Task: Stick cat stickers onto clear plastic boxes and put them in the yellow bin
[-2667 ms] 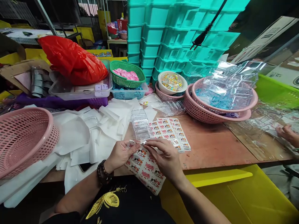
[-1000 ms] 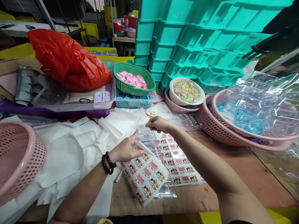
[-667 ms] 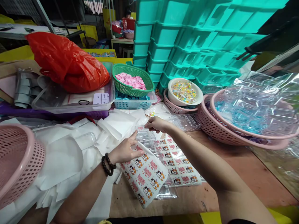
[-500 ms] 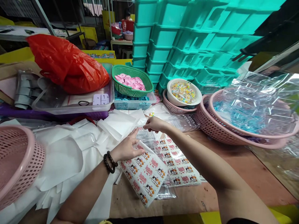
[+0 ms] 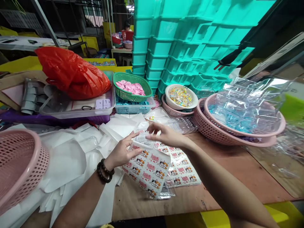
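Note:
My left hand [image 5: 122, 151], with dark beaded bracelets on its wrist, grips the upper edge of a sticker sheet [image 5: 148, 169] printed with cartoon cats and pink lettering. The sheet is tilted over clear plastic packaging [image 5: 166, 192]. My right hand [image 5: 163, 134] hovers just beyond the sheet's top edge. Its thumb and fingers are apart, slightly blurred, and I see nothing between them. More printed sheets [image 5: 184, 171] lie flat under my right forearm.
White backing papers [image 5: 64, 158] cover the table's left side, beside a pink basket [image 5: 35, 148]. Behind stand a green basket [image 5: 123, 93] of pink pieces, a white bowl [image 5: 193, 103] of wrapped bits and stacked teal bins [image 5: 161, 47]. Pink baskets [image 5: 206, 126] holding clear packaging stand right.
My right hand has come nearer and a little right, its fingers going from pinched to parted. My left hand still holds the sheet. The camera view has shifted slightly.

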`<state>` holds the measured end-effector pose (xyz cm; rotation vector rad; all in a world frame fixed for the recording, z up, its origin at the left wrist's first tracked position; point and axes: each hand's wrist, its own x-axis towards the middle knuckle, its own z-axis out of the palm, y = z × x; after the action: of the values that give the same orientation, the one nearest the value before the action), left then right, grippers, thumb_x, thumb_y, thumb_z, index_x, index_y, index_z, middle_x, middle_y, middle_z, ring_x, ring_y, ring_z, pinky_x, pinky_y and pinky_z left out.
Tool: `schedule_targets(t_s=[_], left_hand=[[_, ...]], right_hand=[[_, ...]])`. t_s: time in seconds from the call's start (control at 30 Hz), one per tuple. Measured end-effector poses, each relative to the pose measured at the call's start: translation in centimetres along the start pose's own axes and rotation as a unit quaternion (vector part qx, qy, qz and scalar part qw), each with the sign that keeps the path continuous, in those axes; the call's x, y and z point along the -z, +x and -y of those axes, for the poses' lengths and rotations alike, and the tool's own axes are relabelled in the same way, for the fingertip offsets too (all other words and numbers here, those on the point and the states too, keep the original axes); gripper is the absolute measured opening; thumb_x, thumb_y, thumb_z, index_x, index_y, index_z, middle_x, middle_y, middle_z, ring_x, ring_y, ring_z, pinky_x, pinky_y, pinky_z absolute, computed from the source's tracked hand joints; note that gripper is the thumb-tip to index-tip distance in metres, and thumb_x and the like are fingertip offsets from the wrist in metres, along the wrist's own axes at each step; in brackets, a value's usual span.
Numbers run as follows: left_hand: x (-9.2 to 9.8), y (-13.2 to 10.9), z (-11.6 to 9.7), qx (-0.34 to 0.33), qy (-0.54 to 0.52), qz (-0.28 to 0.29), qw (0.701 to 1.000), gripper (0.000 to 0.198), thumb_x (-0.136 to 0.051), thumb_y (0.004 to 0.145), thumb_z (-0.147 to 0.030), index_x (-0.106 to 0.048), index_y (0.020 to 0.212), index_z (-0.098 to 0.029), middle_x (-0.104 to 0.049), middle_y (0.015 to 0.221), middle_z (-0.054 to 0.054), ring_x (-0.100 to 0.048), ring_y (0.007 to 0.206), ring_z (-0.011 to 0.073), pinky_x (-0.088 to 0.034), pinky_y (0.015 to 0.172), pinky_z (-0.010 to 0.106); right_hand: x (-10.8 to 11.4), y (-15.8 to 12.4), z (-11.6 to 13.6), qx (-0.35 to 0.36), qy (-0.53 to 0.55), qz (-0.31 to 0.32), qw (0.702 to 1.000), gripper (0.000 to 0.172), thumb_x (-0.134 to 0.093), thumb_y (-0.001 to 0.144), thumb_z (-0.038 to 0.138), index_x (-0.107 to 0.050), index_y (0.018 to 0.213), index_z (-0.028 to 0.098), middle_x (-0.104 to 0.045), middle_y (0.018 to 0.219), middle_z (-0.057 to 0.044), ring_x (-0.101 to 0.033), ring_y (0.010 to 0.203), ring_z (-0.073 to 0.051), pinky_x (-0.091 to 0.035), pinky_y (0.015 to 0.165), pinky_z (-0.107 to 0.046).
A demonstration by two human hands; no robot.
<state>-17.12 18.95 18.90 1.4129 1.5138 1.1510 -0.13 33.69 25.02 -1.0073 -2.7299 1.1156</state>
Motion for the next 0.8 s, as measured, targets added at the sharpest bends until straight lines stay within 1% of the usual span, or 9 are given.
schedule_targets(t_s=[0.07, 0.17, 0.3, 0.43, 0.53, 0.6, 0.67, 0.73, 0.8], left_hand=[[0.2, -1.6, -0.6, 0.032, -0.047, -0.030, 0.998, 0.036, -0.067, 0.084, -0.046, -0.075, 0.102, -0.016, -0.066, 0.132, 0.014, -0.061, 0.123, 0.0327, -0.047, 0.106, 0.045], [0.2, -3.3, -1.4, 0.095, -0.100, -0.041, 0.990, 0.052, -0.069, 0.081, -0.056, -0.070, 0.111, -0.013, -0.076, 0.100, 0.012, -0.072, 0.091, 0.0278, -0.059, 0.079, 0.038], [0.1, -4.1, -2.6, 0.052, -0.050, -0.080, 0.994, 0.096, -0.094, 0.051, -0.039, -0.054, 0.137, -0.022, -0.069, 0.121, 0.010, -0.072, 0.094, 0.0251, -0.060, 0.079, 0.033], [0.1, -4.4, -2.8, 0.110, -0.109, 0.001, 0.988, 0.055, -0.088, 0.063, -0.044, -0.070, 0.107, -0.017, -0.075, 0.093, 0.007, -0.075, 0.075, 0.0233, -0.063, 0.068, 0.034], [0.0, -4.8, -2.5, 0.085, -0.078, -0.013, 0.993, 0.045, -0.084, 0.067, -0.048, -0.072, 0.096, -0.017, -0.074, 0.088, 0.007, -0.074, 0.083, 0.0255, -0.064, 0.069, 0.037], [0.1, -5.0, -2.7, 0.014, 0.039, -0.065, 0.997, 0.042, -0.085, 0.066, -0.044, -0.074, 0.097, -0.020, -0.071, 0.114, 0.010, -0.069, 0.107, 0.0297, -0.061, 0.083, 0.043], [0.2, -5.2, -3.4, -0.059, 0.172, -0.097, 0.979, 0.051, -0.089, 0.060, -0.039, -0.074, 0.107, -0.024, -0.063, 0.132, 0.010, -0.057, 0.125, 0.0326, -0.048, 0.104, 0.052], [0.3, -5.1, -4.2, -0.084, 0.242, -0.061, 0.965, 0.053, -0.090, 0.061, -0.038, -0.073, 0.110, -0.027, -0.069, 0.124, 0.006, -0.059, 0.122, 0.0307, -0.030, 0.117, 0.057], [0.3, -4.7, -4.8, -0.069, 0.237, 0.021, 0.969, 0.034, -0.085, 0.069, -0.040, -0.076, 0.099, -0.025, -0.076, 0.100, 0.002, -0.067, 0.102, 0.0249, -0.033, 0.115, 0.053]], right_hand=[[-1.1, -2.9, 0.0, 0.036, 0.135, 0.065, 0.988, 0.047, -0.082, 0.067, 0.051, -0.064, 0.094, 0.017, -0.069, 0.090, -0.003, -0.064, 0.079, -0.018, -0.049, 0.067, -0.027], [-3.1, -6.0, 0.2, 0.000, 0.239, 0.016, 0.971, 0.042, -0.083, 0.065, 0.047, -0.059, 0.085, 0.017, -0.064, 0.076, 0.001, -0.059, 0.067, -0.015, -0.045, 0.058, -0.025], [-4.2, -7.8, 0.8, -0.003, 0.207, -0.021, 0.978, 0.028, -0.076, 0.073, 0.039, -0.059, 0.079, 0.018, -0.060, 0.067, 0.003, -0.054, 0.062, -0.013, -0.040, 0.054, -0.024], [-4.2, -8.8, 1.0, 0.037, 0.201, -0.019, 0.979, 0.026, -0.071, 0.078, 0.042, -0.063, 0.075, 0.018, -0.062, 0.071, 0.000, -0.057, 0.068, -0.015, -0.044, 0.061, -0.027], [-4.5, -9.5, 0.7, 0.048, 0.219, -0.063, 0.972, 0.025, -0.076, 0.073, 0.039, -0.065, 0.083, 0.019, -0.067, 0.078, -0.002, -0.061, 0.073, -0.017, -0.047, 0.065, -0.028], [-4.7, -9.9, 0.5, 0.053, 0.202, -0.092, 0.974, 0.019, -0.072, 0.076, 0.036, -0.064, 0.083, 0.020, -0.067, 0.076, -0.001, -0.060, 0.071, -0.017, -0.046, 0.064, -0.028], [-4.8, -10.2, 0.5, 0.061, 0.168, -0.099, 0.979, 0.013, -0.067, 0.081, 0.033, -0.064, 0.082, 0.020, -0.068, 0.076, -0.002, -0.060, 0.072, -0.017, -0.045, 0.064, -0.028], [-4.7, -10.4, 0.7, 0.068, 0.151, -0.074, 0.983, 0.013, -0.064, 0.084, 0.033, -0.064, 0.081, 0.020, -0.067, 0.076, -0.002, -0.060, 0.072, -0.016, -0.045, 0.063, -0.027], [-4.6, -10.6, 0.9, 0.074, 0.165, -0.037, 0.983, 0.017, -0.060, 0.087, 0.035, -0.064, 0.080, 0.020, -0.066, 0.074, -0.002, -0.058, 0.070, -0.016, -0.045, 0.062, -0.027]])
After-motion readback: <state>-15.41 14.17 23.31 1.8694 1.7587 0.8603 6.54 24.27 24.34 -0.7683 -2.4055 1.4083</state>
